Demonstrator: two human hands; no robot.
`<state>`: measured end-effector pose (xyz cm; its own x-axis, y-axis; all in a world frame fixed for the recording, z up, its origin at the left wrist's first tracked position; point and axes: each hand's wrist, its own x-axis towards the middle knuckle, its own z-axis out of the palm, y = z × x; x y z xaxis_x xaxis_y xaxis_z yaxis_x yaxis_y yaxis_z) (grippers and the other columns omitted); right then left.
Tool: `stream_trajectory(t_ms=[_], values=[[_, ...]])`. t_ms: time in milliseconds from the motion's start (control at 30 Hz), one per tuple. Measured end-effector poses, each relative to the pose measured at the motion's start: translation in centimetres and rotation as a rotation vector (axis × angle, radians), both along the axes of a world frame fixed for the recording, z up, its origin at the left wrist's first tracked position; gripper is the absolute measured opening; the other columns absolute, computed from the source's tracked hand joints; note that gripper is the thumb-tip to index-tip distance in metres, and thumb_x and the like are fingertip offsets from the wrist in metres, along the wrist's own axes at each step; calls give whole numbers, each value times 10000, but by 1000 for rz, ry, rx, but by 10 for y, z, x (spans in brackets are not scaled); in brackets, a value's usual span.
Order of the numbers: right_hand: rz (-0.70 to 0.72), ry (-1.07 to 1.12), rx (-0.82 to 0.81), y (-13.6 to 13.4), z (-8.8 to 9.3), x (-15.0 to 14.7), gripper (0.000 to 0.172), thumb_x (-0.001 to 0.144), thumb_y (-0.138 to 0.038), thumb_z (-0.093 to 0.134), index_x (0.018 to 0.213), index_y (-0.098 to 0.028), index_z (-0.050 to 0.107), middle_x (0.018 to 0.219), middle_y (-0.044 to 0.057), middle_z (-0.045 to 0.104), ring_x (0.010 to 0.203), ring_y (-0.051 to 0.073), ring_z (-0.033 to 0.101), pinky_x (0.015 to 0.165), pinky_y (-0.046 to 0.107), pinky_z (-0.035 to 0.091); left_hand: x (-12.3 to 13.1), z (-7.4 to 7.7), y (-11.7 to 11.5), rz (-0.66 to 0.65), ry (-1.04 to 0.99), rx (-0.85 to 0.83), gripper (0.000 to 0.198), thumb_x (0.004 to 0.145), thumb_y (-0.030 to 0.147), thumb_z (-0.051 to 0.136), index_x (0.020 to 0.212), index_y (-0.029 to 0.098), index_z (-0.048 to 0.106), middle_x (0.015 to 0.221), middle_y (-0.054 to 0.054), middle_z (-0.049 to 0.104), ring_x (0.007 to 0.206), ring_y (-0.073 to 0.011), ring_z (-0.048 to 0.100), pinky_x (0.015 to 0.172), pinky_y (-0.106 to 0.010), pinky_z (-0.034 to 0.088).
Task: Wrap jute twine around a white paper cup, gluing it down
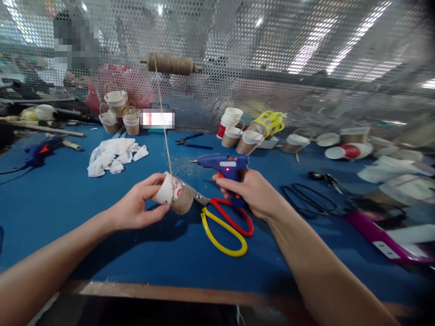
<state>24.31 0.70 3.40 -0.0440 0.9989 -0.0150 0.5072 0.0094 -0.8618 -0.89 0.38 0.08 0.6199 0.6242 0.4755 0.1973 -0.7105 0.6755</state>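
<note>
My left hand (144,203) grips a paper cup (165,190) by its open end, tilted on its side. Brown twine (183,201) is wound round the cup's lower part, and a strand (163,113) runs up from it to a twine spool (171,64) on the mesh. In my right hand (246,190) is a blue hot glue gun (222,164), its fingers wrapped round the handle. The nozzle points left, above and to the right of the cup, apart from it. A red light glows on its side. Scissors (224,226) with red and yellow handles lie below, blades partly behind the cup.
Twine-wrapped cups with handles (117,106) stand at the back left, more (249,140) at the back right. White cloth (113,154), pliers (193,141) and another blue glue gun (42,149) lie on the blue table (136,258). A black cable (307,199) and purple tool (377,235) are right.
</note>
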Motion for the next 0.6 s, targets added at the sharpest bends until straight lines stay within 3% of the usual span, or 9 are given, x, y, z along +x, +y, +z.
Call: stream_trajectory(t_ms=[67,200,300,400,500,533,600], values=[[-131,-107,13,17,-5,5,146,741,-302,599,736,-156,587,609,-12,587,532,96,523,472,210,398,0,0,1,14,14,-12,114,767,102,519,857,120,588,1049,-111,526,970,-181,532,873,-288,427],[-184,-214,-50,49,-22,15,254,800,-301,558,608,-135,567,546,2,533,491,93,490,471,230,408,1,1,2,36,38,-30,103,763,120,518,831,121,595,1033,-112,533,955,-192,538,862,-313,432],[-179,-254,-101,63,-34,20,210,859,-302,501,860,-119,603,798,46,614,648,121,575,585,277,487,2,2,2,32,42,-35,104,759,133,515,817,125,601,1036,-112,540,956,-199,542,863,-333,435],[-143,-269,-48,63,-36,20,241,865,-296,504,1061,-164,549,1065,65,573,866,158,580,729,345,494,2,4,1,42,51,-43,113,750,141,511,806,123,607,1027,-113,548,952,-207,546,862,-359,439],[-60,-227,74,55,-24,5,163,812,-297,566,772,-150,625,883,70,605,808,152,565,652,256,454,2,5,0,41,71,-46,109,745,134,508,789,119,606,1015,-112,548,951,-208,543,862,-370,436],[-20,-201,100,52,-18,-4,205,785,-310,594,654,-153,613,776,61,599,748,146,556,595,238,433,3,5,0,34,75,-40,108,748,132,507,789,119,605,1009,-109,550,949,-205,541,861,-365,436],[111,-130,120,47,-8,-27,266,759,-376,605,596,-166,613,655,31,578,651,130,525,529,231,408,3,5,-1,21,81,-28,111,756,133,504,802,118,604,987,-101,554,931,-198,537,847,-351,442]])
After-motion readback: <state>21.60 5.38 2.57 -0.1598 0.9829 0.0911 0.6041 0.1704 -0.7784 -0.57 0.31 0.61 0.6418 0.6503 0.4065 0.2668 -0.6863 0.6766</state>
